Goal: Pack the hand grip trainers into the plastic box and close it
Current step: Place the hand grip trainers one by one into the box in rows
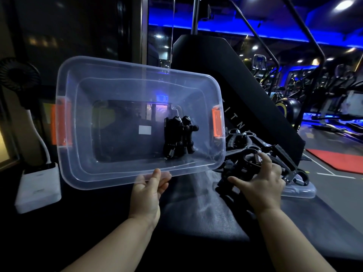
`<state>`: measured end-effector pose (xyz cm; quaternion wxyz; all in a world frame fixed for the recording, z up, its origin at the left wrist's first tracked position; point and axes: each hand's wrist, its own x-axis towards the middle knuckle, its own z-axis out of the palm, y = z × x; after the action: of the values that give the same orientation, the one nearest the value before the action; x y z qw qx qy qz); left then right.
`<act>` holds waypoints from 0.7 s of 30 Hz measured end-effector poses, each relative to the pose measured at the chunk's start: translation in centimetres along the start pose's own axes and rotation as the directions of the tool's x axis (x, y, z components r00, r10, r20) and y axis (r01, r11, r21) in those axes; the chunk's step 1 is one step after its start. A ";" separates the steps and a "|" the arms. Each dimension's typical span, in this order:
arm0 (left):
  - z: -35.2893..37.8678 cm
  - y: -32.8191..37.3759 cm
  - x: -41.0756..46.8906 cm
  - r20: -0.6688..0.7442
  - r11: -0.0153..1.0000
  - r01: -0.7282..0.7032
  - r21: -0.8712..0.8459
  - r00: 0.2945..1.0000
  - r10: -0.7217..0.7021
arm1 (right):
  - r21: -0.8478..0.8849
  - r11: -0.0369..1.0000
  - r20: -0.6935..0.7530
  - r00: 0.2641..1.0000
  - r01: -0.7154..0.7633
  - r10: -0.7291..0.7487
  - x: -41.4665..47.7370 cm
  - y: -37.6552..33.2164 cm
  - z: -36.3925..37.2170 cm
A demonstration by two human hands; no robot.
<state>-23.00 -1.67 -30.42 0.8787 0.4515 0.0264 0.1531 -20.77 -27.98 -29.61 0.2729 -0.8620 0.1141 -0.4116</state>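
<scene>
— Start with the left hand (149, 190), pinching the near rim of the plastic box (68, 165), thumb on top. Hold that tilt steady.
— Why?
— To stop the packed trainers (179, 134) at its right end sliding out.
— And further right?
— Then the right hand (261, 179), laid on the pile of hand grip trainers (282, 152) just beside the box, fingers (264, 157) apart, clamped on nothing yet. Close round one, lift clear of the tangle, set beside the others. Leave the lid (300, 191) beneath for last.
</scene>
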 end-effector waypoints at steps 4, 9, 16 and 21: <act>0.0 0.0 0.0 0.001 1.000 -0.001 0.000 1.000 0.001 | 0.193 0.971 -0.103 0.987 0.143 -0.125 -0.1 -0.3 0.0; 0.0 -0.1 0.1 0.003 1.000 0.005 -0.007 1.000 -0.005 | 0.250 0.948 -0.219 0.965 0.197 -0.142 -0.1 -0.4 -0.2; 0.1 0.0 0.1 -0.009 1.000 0.008 -0.011 1.000 -0.008 | 0.400 0.916 -0.015 0.999 0.045 -0.043 0.2 -0.8 -1.1; 0.2 0.0 0.1 -0.013 1.000 0.009 -0.016 1.000 -0.009 | 0.147 0.968 0.149 0.962 0.205 -0.227 0.7 -1.0 -3.2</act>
<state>-22.92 -1.76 -30.27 0.8828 0.4432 0.0328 0.1522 -22.84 -28.65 -26.96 0.2904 -0.8807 -0.0308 -0.3729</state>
